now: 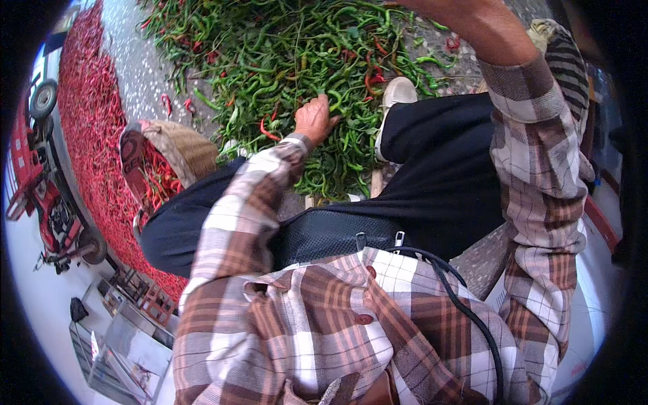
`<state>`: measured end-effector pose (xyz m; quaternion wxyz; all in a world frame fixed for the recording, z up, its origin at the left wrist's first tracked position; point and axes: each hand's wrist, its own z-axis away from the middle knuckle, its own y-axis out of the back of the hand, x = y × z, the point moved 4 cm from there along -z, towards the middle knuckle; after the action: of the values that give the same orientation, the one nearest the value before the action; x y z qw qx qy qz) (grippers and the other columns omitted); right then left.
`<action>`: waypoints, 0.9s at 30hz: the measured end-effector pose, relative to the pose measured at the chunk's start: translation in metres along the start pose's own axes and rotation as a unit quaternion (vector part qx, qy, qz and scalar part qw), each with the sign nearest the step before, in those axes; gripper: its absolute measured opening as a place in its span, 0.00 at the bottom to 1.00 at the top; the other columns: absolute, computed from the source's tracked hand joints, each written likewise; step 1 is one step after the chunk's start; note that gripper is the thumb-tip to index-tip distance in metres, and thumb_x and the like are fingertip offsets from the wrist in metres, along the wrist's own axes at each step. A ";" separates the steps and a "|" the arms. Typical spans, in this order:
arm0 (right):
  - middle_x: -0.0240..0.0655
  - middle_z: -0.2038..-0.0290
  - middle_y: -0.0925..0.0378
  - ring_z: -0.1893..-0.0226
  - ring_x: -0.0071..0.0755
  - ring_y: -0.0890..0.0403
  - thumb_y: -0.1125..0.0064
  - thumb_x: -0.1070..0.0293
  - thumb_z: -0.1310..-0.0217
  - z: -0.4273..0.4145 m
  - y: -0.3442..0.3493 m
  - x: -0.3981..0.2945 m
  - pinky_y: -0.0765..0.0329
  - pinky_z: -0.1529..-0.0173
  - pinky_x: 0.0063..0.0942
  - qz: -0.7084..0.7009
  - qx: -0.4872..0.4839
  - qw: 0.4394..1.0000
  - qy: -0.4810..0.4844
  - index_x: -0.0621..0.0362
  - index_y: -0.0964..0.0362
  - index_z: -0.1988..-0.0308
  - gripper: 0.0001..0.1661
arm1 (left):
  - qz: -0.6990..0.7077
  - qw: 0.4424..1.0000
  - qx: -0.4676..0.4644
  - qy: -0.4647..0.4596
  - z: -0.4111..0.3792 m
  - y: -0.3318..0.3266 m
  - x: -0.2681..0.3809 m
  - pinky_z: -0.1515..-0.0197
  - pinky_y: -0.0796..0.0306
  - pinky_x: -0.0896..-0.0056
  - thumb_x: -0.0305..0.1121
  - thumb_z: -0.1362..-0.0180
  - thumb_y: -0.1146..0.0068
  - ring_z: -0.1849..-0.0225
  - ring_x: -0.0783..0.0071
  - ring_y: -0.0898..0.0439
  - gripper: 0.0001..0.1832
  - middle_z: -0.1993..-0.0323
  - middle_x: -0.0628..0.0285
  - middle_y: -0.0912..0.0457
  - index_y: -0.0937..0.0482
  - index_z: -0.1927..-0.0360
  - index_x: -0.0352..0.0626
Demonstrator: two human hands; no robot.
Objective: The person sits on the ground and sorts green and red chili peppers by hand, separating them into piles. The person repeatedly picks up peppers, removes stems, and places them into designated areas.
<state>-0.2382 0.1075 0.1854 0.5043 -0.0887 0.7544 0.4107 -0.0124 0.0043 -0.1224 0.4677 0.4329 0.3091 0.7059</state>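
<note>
My left hand [315, 120] reaches down onto a pile of green chili peppers [258, 91] mixed with leaves, stems and a few red pods. A curved green chili [335, 101] lies right at its fingers. Whether the fingers grip it is not clear, since the back of the hand hides them. My right forearm [476, 25] runs out past the top edge, over the pile's right side, and the hand is out of view. Beside my left knee, a woven basket [195, 154] tilts with its mouth leftward and holds red chilies [161, 174].
A long bed of red chilies [91, 106] covers the ground at left, with a red motor tricycle [48, 202] beyond it. My shoe [401, 91] stands at the pile's right edge. A striped cloth item [567, 71] is at far right. Wooden crates [154, 301] stand lower left.
</note>
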 end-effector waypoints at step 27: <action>0.54 0.80 0.28 0.76 0.54 0.23 0.51 0.70 0.52 0.026 0.031 0.008 0.25 0.68 0.43 0.118 0.008 0.993 0.017 0.71 0.32 0.79 0.13 | 0.623 0.736 -0.228 0.134 0.022 0.154 -0.027 0.66 0.29 0.70 0.25 0.46 0.54 0.67 0.72 0.25 0.10 0.65 0.66 0.28 0.32 0.59 0.42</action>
<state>-0.2407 0.1480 0.1914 0.4404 -0.0020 0.7712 0.4597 -0.0480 -0.0775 0.0080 -0.0385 0.3102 -0.1408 0.9394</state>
